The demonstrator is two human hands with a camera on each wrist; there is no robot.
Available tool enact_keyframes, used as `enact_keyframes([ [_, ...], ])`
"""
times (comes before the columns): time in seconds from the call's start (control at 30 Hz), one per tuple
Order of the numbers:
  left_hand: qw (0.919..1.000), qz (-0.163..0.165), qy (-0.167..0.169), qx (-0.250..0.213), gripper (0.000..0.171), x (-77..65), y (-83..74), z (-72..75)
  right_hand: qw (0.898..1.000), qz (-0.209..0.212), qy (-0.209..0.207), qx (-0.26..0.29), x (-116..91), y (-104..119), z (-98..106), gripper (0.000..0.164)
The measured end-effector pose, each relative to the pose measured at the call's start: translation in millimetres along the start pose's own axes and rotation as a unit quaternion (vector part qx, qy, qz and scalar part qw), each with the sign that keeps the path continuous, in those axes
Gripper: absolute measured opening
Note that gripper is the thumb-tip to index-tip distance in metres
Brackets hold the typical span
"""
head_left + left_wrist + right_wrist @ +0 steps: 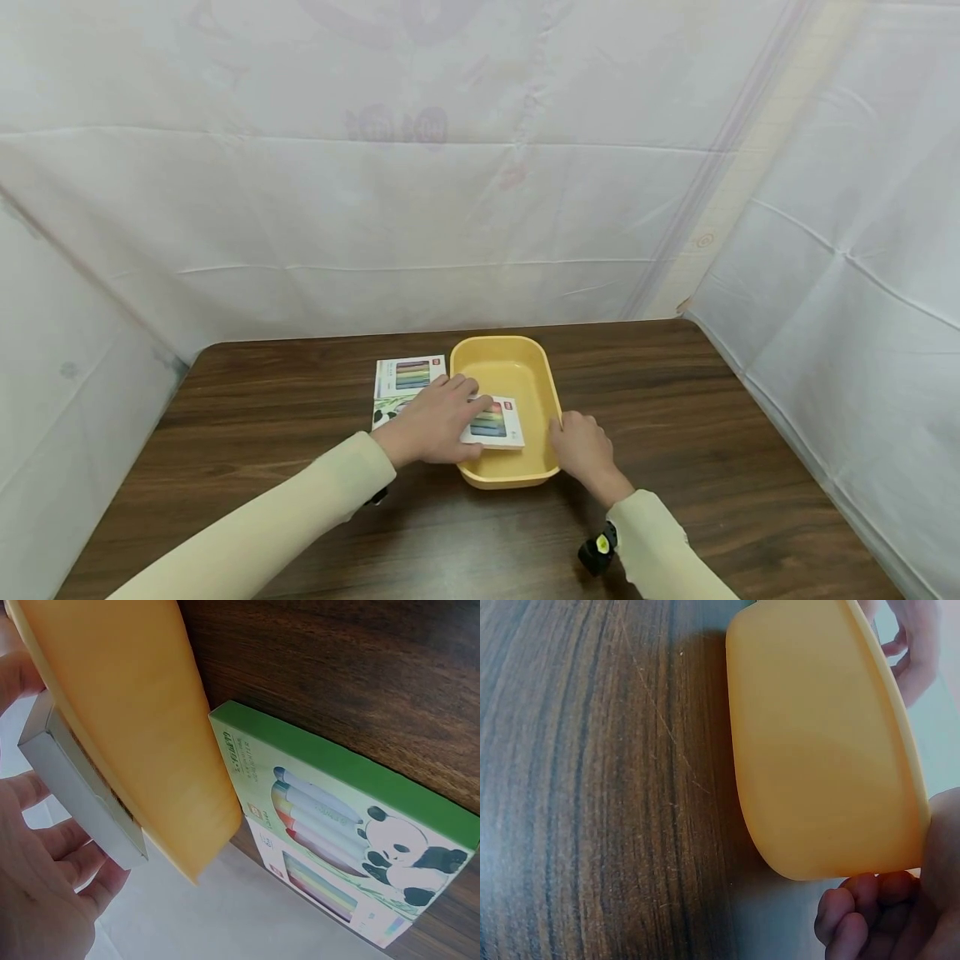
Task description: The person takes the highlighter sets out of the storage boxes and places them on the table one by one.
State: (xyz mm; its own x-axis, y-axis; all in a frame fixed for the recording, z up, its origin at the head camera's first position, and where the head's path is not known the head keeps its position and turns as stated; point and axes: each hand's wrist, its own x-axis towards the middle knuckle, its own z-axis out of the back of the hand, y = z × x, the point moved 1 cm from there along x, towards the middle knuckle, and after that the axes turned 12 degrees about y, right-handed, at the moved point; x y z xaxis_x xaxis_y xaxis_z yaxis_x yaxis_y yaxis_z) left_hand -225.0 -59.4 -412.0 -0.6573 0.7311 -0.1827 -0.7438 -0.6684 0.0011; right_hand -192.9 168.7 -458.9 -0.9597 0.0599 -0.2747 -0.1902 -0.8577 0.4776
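Note:
My left hand (442, 421) holds a thin white box of coloured pens (504, 423) over the near left part of a yellow plastic basin (525, 367). In the left wrist view the thumb and fingers lie on opposite sides of this white box (94, 806), which overlaps the basin's rim. My right hand (583, 450) grips the basin's right rim toward its near corner. Seen from the right wrist, the fingers (855, 900) curl beside the basin's outer wall (817, 750). The pen box's left part is hidden under my left hand in the head view.
Left of the basin lie a green-edged highlighter box with a panda picture (330, 817) and a white box of coloured pens (411, 376), side by side. They sit on a dark wooden table (300, 417). White sheeting (450, 208) hangs behind the table and along both sides.

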Motion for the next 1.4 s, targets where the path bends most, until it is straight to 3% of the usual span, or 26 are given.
enact_keyframes([
  [1.07, 0.9993, 0.003, -0.029, -0.022, 0.059, -19.2, 11.3, -0.5, 1.0, 0.01, 0.002, 0.006, -0.3, -0.9, 1.4, 0.039],
  [1.4, 0.9989, 0.011, -0.022, -0.04, 0.062, -26.5, 12.9, 0.8, 1.0, 0.011, -0.003, 0.002, -0.1, -1.7, 0.9, 0.04],
])
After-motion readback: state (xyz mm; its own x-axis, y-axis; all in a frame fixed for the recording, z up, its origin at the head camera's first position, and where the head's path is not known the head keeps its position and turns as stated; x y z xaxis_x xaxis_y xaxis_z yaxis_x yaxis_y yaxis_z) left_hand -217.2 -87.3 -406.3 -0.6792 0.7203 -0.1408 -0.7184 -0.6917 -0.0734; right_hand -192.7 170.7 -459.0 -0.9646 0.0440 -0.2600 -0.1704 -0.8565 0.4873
